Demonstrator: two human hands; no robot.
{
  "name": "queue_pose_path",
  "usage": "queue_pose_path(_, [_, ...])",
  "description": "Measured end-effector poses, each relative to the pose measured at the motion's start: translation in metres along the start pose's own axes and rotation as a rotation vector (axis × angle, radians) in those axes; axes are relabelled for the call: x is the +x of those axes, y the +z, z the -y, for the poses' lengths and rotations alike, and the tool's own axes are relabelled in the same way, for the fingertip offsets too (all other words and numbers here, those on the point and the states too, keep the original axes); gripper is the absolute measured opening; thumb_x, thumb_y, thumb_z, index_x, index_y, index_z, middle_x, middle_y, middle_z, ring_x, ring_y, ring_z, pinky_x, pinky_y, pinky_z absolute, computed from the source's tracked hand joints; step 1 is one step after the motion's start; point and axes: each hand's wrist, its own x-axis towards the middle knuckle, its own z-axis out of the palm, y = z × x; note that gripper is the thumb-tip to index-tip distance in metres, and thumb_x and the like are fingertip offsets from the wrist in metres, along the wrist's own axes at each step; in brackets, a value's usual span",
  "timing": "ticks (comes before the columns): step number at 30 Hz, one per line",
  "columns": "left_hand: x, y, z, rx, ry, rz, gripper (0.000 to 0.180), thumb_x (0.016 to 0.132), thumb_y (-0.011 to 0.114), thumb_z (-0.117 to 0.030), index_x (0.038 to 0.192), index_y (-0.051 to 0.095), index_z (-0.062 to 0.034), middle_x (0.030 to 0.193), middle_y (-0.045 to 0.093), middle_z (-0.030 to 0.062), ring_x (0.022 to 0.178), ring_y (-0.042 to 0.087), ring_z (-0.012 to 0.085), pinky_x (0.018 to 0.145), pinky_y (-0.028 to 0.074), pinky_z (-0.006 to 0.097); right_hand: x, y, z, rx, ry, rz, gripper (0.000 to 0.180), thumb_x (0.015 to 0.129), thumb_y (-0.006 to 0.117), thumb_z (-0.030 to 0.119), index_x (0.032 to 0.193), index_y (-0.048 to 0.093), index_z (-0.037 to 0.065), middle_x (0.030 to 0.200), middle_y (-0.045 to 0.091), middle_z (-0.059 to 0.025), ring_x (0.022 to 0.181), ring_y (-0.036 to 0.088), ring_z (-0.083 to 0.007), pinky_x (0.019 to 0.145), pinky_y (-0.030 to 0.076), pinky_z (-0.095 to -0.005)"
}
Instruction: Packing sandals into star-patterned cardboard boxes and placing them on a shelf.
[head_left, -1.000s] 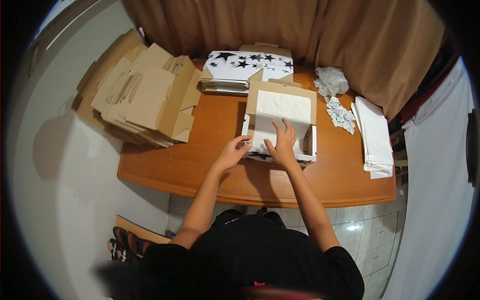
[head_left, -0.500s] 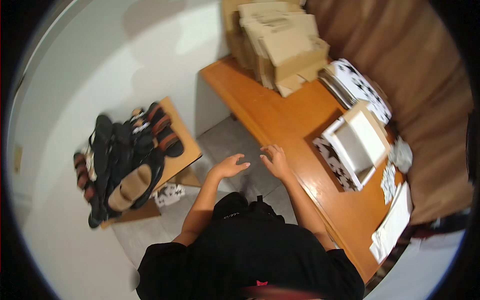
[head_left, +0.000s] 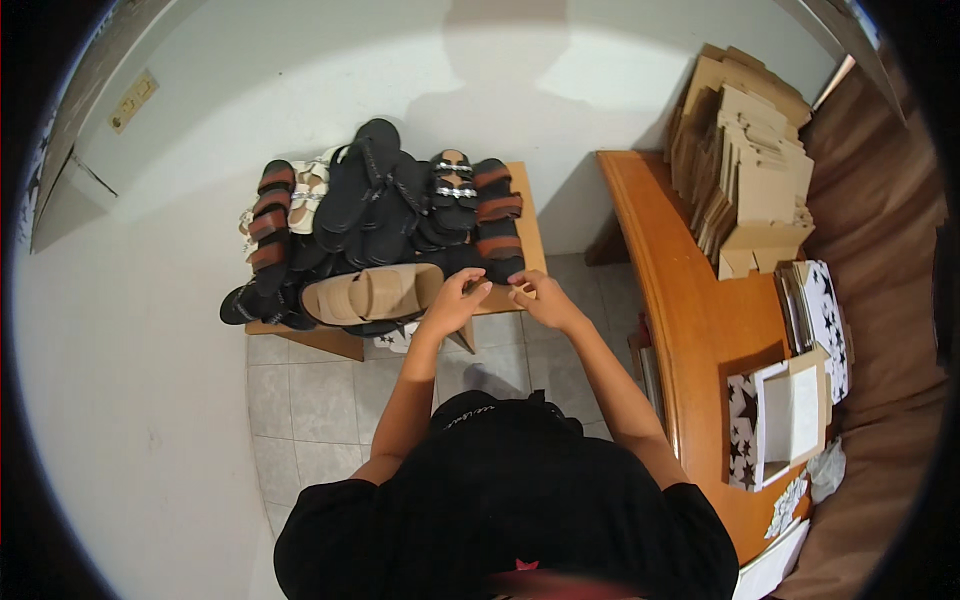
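My left hand (head_left: 460, 302) is empty, its fingers apart, beside the end of a beige slide sandal (head_left: 370, 293) lying on its side. My right hand (head_left: 546, 302) is also open and holds nothing. It hovers by the near end of a black sandal with brown straps (head_left: 498, 212); whether it touches cannot be made out. Around these lie several more sandals on a low wooden table: black flip-flops (head_left: 352, 190) piled in the middle, a black pair with silvery straps (head_left: 453, 192), white ones (head_left: 308, 195), and another brown-strapped one (head_left: 271, 215) at the left.
To my right stands a wooden desk (head_left: 690, 370) bearing flattened cardboard boxes (head_left: 750, 170), a stack of star-printed box pieces (head_left: 820, 310), an open star-printed box (head_left: 775, 425) and a clear plastic bag (head_left: 826, 470). A brown curtain (head_left: 890, 300) hangs behind it.
My view and body have turned left, from the desk toward the sandals. Both hands have come to the low table's near edge, still holding nothing.
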Motion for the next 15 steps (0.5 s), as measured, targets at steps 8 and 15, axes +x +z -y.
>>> queue_pose_path(8, [0.055,-0.075,0.049,0.111,-0.076,-0.031,0.053,0.082,0.06,-0.037,0.117,0.051,0.0018,0.117,0.054,0.0201,0.108,0.052,0.0286,0.09,0.041,0.034,0.139,0.051,-0.017,0.403,0.376,-0.036,0.049,0.084,0.059,0.029,0.118,0.047,-0.005,0.108,0.057,-0.0164,0.095,0.057,-0.0249,0.083,0.045,-0.035])
queue_pose_path(15, [0.074,-0.101,0.061,0.073,-0.091,0.051,0.059,0.081,0.059,-0.041,0.119,0.05,0.0032,0.119,0.051,0.0232,0.109,0.051,0.0327,0.091,0.041,0.036,0.198,0.082,-0.032,1.11,0.705,-0.202,0.056,0.083,0.058,0.034,0.129,0.038,0.009,0.129,0.04,-0.0189,0.11,0.045,-0.0362,0.094,0.036,-0.0476])
